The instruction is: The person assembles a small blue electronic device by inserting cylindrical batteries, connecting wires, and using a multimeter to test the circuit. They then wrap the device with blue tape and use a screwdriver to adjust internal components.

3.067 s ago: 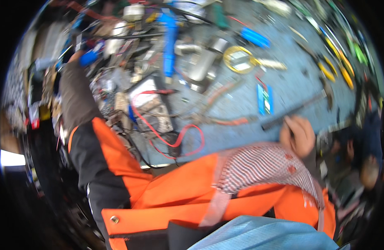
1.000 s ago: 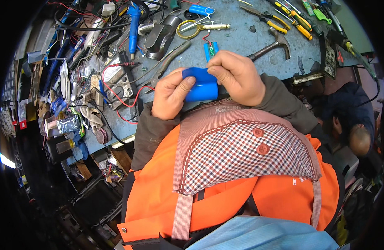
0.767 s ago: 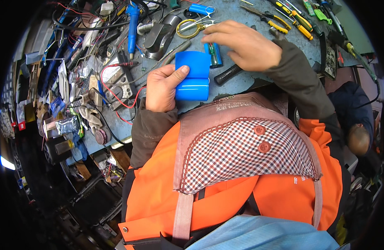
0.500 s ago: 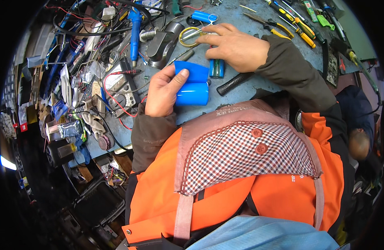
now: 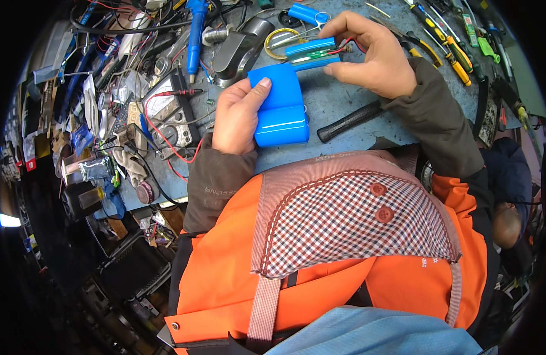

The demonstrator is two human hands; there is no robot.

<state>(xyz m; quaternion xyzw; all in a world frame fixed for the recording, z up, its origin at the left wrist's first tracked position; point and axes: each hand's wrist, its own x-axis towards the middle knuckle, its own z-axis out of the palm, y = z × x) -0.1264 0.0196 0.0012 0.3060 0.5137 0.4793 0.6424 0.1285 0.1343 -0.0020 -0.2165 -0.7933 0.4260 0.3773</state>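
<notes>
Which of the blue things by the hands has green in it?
The pack in the right hand: green runs between its two blue sides. The wrap in the left hand and the cylinder lying beyond show no green.

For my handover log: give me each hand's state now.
Left hand: closed, holding the blue wrap.
Right hand: closed, pinching the blue battery pack.

Orange-and-black jacket (image 5: 216, 266), dark brown sleeves (image 5: 441, 127), checked apron (image 5: 329, 236), red buttons (image 5: 377, 189).
</notes>
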